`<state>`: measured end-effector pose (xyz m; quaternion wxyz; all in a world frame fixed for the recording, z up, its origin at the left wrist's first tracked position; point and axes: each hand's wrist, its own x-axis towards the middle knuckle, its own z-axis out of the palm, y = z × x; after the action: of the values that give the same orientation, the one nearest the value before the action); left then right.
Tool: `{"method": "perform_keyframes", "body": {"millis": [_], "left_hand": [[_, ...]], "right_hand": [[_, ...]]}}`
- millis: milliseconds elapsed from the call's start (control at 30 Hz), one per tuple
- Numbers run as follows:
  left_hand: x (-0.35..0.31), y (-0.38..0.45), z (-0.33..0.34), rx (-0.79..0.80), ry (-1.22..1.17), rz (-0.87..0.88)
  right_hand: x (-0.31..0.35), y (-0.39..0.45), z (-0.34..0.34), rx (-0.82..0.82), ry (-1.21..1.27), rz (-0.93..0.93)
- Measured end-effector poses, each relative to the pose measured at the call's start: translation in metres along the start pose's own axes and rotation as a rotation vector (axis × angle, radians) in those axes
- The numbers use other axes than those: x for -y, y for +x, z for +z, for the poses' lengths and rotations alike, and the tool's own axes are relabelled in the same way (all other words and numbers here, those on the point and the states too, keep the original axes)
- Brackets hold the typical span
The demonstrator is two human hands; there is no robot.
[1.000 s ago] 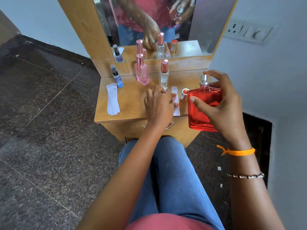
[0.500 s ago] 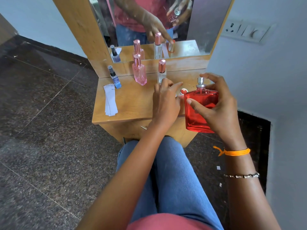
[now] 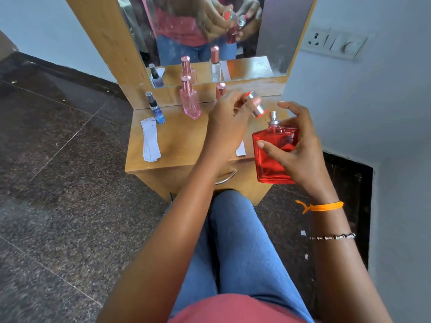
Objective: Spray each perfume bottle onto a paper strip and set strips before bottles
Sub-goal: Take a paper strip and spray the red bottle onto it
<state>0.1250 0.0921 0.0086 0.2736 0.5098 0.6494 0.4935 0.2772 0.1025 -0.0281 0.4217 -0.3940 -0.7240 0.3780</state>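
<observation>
My right hand (image 3: pixel 296 150) grips a square red perfume bottle (image 3: pixel 270 157) in the air off the table's right front corner, its silver nozzle (image 3: pixel 274 117) bare. My left hand (image 3: pixel 229 120) holds the bottle's silver cap (image 3: pixel 254 104) tilted just above and left of the nozzle. On the wooden table (image 3: pixel 175 145) stand a small blue bottle (image 3: pixel 156 111), a pink bottle (image 3: pixel 189 101) and a clear bottle with a pink cap (image 3: pixel 220 89), partly hidden by my left hand. One paper strip (image 3: pixel 240 150) lies behind my left wrist. A stack of blank strips (image 3: pixel 150 141) lies at the left.
A mirror (image 3: pixel 210 31) in a wooden frame rises at the table's back. A wall with a switch plate (image 3: pixel 333 44) stands close on the right. My knee in blue jeans (image 3: pixel 233 229) is under the table's front edge. Dark stone floor surrounds the table.
My left hand left the strip on the table, picked up the silver cap beside it and lifted it toward the red bottle's nozzle. My right hand kept holding the red bottle.
</observation>
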Motion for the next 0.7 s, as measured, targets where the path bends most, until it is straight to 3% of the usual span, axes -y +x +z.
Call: {"method": "perform_keyframes", "body": {"millis": [367,467,567,700], "left_hand": [[-0.017,-0.009,-0.027,0.276,0.126,-0.006],[-0.022,-0.014,-0.040,0.331,0.067,-0.027],[-0.012,-0.019,-0.051,0.343,-0.044,-0.163],[0.003,-0.034,-0.052,0.470,-0.188,-0.236]], "right_hand": [[0.015,-0.002,0.015,0.147,0.055,-0.110],[0.014,0.003,0.019,0.143,0.061,-0.150],[0.018,0.012,0.024,0.096,0.111,-0.180],[0.028,0.026,0.032,0.060,0.163,-0.198]]}}
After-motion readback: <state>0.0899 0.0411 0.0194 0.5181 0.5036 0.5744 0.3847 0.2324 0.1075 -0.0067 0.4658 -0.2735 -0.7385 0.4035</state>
